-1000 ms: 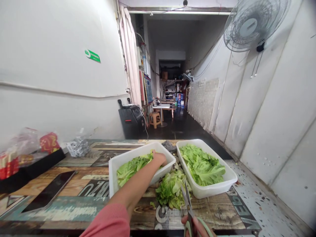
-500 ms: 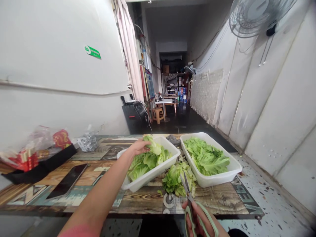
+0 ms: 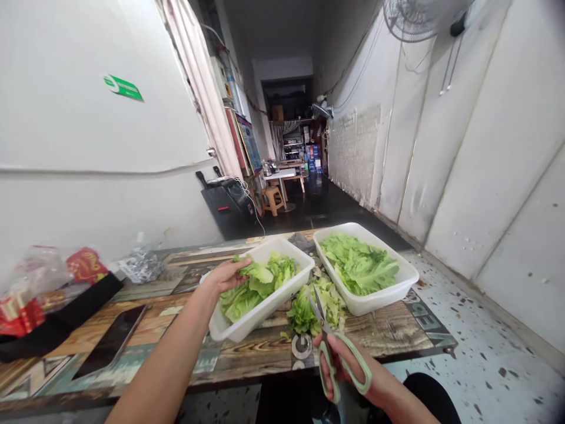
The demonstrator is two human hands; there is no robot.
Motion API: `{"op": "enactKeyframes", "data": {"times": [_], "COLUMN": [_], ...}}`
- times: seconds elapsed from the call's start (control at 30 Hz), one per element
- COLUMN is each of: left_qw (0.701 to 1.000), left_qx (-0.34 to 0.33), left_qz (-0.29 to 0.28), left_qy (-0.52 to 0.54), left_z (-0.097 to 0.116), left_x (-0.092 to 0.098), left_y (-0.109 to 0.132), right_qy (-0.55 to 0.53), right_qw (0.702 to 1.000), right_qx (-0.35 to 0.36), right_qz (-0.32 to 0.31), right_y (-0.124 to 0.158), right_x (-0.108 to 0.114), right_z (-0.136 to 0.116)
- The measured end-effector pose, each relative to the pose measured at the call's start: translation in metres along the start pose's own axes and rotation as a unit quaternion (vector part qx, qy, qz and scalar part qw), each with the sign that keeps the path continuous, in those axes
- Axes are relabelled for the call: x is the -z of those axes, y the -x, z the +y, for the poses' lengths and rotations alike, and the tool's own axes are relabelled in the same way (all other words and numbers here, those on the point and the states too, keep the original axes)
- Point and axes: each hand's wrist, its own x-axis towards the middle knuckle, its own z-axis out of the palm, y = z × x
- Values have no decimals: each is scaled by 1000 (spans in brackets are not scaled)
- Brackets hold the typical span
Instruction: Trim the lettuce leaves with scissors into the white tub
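Observation:
My left hand [image 3: 226, 275] is closed on a lettuce leaf [image 3: 257, 272] over the left white tub [image 3: 247, 325], which is full of green lettuce. My right hand [image 3: 353, 377] grips pale green kitchen scissors [image 3: 331, 347] near the table's front edge, blades slightly apart and pointing at a loose pile of lettuce [image 3: 314, 303] lying on the table between the two tubs. The right white tub [image 3: 378, 296] also holds lettuce leaves.
The patterned wooden table [image 3: 145, 330] carries a dark phone [image 3: 110, 341], a black tray with red packets [image 3: 42, 306] and a crumpled wrapper [image 3: 140, 265] at the left. A black speaker [image 3: 227, 206] stands behind. A corridor with stools runs ahead; a wall fan [image 3: 419, 17] hangs upper right.
My left hand pulled back from the far end of the left tub toward its near left side, gripping a leaf. The scissors hand rose into view. The camera tilted down and left.

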Motion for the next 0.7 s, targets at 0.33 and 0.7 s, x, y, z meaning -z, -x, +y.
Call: {"op": "enactKeyframes", "data": {"times": [0.33,0.7], "left_qw": [991,972], "left_qx": [-109,-221], "left_qz": [8,-77], "left_qy": [-78,30], "left_z": [-7,-55], "left_x": [5,-46], "left_y": [31,85], "right_qy": [15,33], "right_qw": [1000,999], "right_qx": [-8,-23], "right_qz": [-19,14], "right_y": [-12,-25], "right_x": [-13,-13], "right_z": [-5,-2]}}
